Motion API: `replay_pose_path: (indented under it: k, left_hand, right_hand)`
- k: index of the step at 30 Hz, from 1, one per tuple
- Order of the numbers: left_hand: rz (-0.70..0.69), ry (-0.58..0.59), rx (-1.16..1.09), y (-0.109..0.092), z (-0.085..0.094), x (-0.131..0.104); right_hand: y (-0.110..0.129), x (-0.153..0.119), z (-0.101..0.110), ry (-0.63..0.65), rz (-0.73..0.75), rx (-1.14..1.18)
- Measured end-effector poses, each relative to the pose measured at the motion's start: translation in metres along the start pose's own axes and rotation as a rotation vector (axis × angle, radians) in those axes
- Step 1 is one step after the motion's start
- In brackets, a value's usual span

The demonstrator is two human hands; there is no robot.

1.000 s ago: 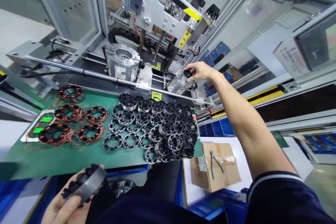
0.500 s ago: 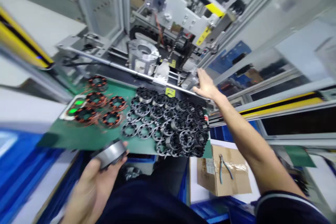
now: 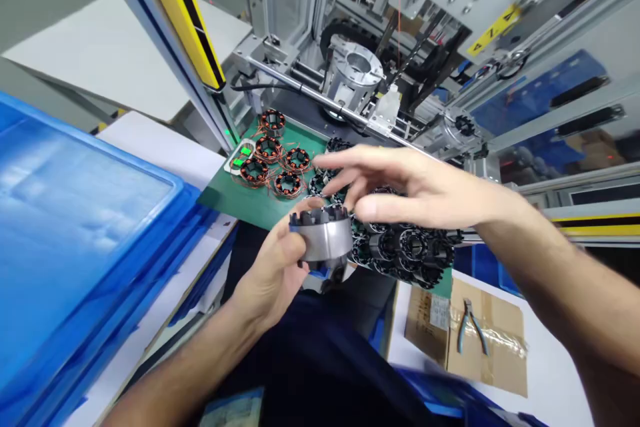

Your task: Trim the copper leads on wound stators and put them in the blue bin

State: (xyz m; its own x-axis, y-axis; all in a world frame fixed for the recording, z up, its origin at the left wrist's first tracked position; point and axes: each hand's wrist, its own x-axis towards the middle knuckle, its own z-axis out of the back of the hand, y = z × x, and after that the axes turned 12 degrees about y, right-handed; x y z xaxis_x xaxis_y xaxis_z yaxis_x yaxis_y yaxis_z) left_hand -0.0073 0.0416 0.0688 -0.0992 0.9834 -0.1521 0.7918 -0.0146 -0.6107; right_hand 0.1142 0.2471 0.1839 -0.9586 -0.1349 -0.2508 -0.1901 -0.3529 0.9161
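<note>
A silver and black ring-shaped core (image 3: 327,239) is gripped by my left hand (image 3: 280,260), thumb at its left side. Just above it, my right hand (image 3: 405,187) hovers with fingers apart and holds nothing. Several bare black and silver cores (image 3: 413,245) are crowded on the green mat (image 3: 230,200), partly hidden under my right hand. Left of them lie several cores wound with copper wire (image 3: 288,183), with loose wire ends around them.
Behind the mat stands a machine with a round metal fixture (image 3: 357,65) and a rail (image 3: 320,97). Blue bins (image 3: 85,213) fill the left. Pliers (image 3: 470,327) lie on a cardboard box (image 3: 500,360) at the lower right. A yellow-black post (image 3: 183,20) rises at the left.
My right hand has come back from the machine's rail to above the core. My left hand has raised the core toward it. The view has shifted left.
</note>
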Motion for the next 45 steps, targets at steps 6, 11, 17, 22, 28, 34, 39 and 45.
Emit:
replay_pose_path:
  k: [6, 11, 17, 22, 28, 34, 39, 45]
  left_hand:
    - [0.045, 0.205, 0.014, -0.005, 0.006, -0.004]
    - [0.059, 0.202, -0.072, -0.005, 0.001, -0.007]
    - [0.025, 0.179, -0.042, -0.016, -0.006, -0.005]
    - [-0.15, 0.175, 0.189, -0.018, 0.0, -0.013]
    - [-0.473, 0.012, 0.663, -0.019, 0.0, -0.016]
    - [-0.577, 0.022, 0.825, -0.013, 0.006, -0.01]
    - [-0.701, 0.006, 0.907, -0.012, 0.007, -0.006]
    - [-0.703, 0.01, 0.953, -0.009, 0.013, -0.003]
  right_hand:
    - [0.003, 0.029, -0.011, 0.362, -0.049, 0.1]
    - [-0.006, 0.034, -0.017, 0.394, -0.064, 0.427]
    - [-0.004, 0.038, -0.02, 0.333, -0.047, 0.48]
    - [-0.006, 0.033, -0.018, 0.248, 0.086, 0.416]
    - [-0.015, 0.023, -0.014, 0.117, 0.148, 0.319]
    - [-0.02, 0.018, -0.013, 0.064, 0.171, 0.335]
    - [-0.023, 0.016, -0.012, 0.048, 0.188, 0.346]
    - [-0.02, 0.012, -0.011, 0.05, 0.129, 0.32]
